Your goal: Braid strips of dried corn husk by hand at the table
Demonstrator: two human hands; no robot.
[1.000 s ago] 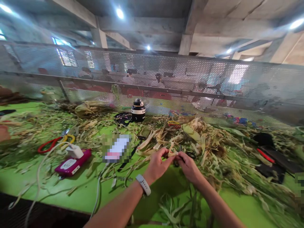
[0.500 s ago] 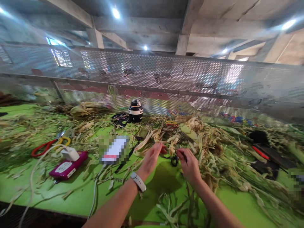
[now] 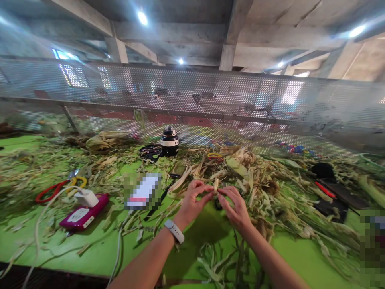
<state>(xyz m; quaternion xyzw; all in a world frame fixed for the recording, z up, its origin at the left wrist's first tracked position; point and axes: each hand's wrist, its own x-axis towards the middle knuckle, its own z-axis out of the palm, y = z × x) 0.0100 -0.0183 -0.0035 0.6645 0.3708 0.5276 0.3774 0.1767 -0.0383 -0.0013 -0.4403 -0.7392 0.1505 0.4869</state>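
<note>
Thumb and fingers of my left hand (image 3: 194,202) pinch a short pale strip of corn husk (image 3: 215,186), which stands up between my hands over the green table. From the other side, the fingertips of my right hand (image 3: 237,208) also close on this strip, at its lower part. Below the fingertips lies a small black looped thing (image 3: 218,204), mostly covered, its kind unclear. Just beyond both hands spreads a heap of dry corn husks (image 3: 194,171). Loose green husk strips (image 3: 215,267) lie near the table's front edge, between my forearms.
Left of my hands lie a blurred phone (image 3: 144,192), a magenta power bank (image 3: 86,212) with a white plug and cable, and red-and-yellow-handled scissors (image 3: 54,190). A black bottle (image 3: 169,142) stands by the perforated metal screen (image 3: 186,88). A red-edged dark object (image 3: 326,189) lies right.
My hands have come together, and the pale husk strip is now between their fingertips. My right hand has left the spot beside the black looped thing. The view has shifted slightly.
</note>
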